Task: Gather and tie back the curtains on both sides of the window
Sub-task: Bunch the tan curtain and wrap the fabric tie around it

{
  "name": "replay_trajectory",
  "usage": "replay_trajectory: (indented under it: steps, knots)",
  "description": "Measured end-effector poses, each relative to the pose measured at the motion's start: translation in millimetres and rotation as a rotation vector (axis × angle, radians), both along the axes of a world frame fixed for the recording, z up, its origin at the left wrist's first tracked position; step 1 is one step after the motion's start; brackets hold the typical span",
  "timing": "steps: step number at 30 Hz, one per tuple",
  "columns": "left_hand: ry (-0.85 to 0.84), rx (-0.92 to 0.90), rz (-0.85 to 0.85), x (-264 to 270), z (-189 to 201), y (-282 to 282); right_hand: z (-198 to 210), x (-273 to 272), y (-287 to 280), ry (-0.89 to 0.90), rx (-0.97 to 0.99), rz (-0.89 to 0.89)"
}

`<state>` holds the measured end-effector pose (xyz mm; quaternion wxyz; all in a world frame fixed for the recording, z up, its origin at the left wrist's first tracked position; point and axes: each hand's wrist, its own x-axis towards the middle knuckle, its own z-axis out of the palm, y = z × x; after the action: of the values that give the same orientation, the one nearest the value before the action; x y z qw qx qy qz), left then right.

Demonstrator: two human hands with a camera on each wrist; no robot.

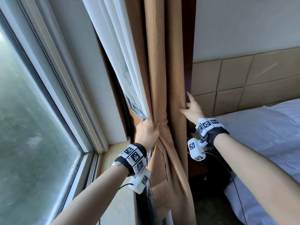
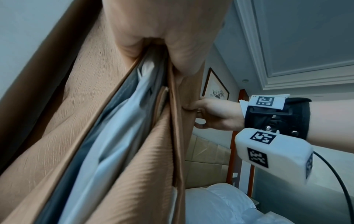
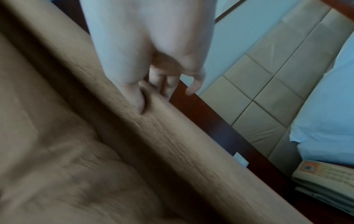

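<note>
Fingers of the left hand [image 1: 146, 130] are curled tight around the gathered brown curtain [image 1: 159, 78], bunching its folds beside the white lining [image 1: 120, 62] that hangs on the curtain's window side. Right hand [image 1: 192, 108] pinches the curtain's outer fold, thumb pressed into the cloth, other fingers loosely spread behind that edge. Curtain hangs just right of the window [image 1: 32, 111], against a dark wood post [image 3: 210, 121]. Padded headboard [image 1: 243, 82] and white bed [image 1: 267, 135] lie right of the curtain.
</note>
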<state>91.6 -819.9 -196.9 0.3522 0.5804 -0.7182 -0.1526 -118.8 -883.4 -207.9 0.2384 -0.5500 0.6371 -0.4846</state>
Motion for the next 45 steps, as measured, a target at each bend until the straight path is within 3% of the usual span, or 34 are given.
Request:
replay_trajectory:
  steps: [4, 9, 17, 25, 33, 37, 39, 41, 43, 45]
  knots:
    - [-0.006, 0.009, 0.011, 1, 0, -4, 1, 14, 21, 0.141, -0.064, -0.030]
    - [-0.019, -0.023, 0.022, 1, -3, -13, -20, 40, 65, 0.398, -0.197, 0.082]
    - [-0.003, -0.044, -0.041, -7, -3, -6, -41, 74, 89, 0.462, -0.170, 0.158]
    - [0.124, 0.180, -0.069, 1, 1, -6, -56, 90, 95, 0.629, -0.080, 0.348]
    - [-0.110, 0.070, -0.167, 19, -3, -20, -46, 76, 81, 0.675, 0.043, 0.481]
    - [-0.184, -0.019, -0.156, 25, -8, -25, -30, 60, 60, 0.574, 0.049, 0.555]
    - [-0.250, -0.030, -0.158, 28, -14, -31, -12, 43, 38, 0.497, -0.019, 0.425]
    - [-0.282, -0.013, -0.158, 29, -17, -34, 9, 25, 16, 0.371, -0.048, 0.180]
    - [-0.300, -0.015, -0.154, 28, -18, -35, 23, 8, -6, 0.253, 0.010, -0.012]
    - [-0.303, -0.025, -0.152, 25, -14, -33, 29, -3, -27, 0.142, 0.167, -0.023]
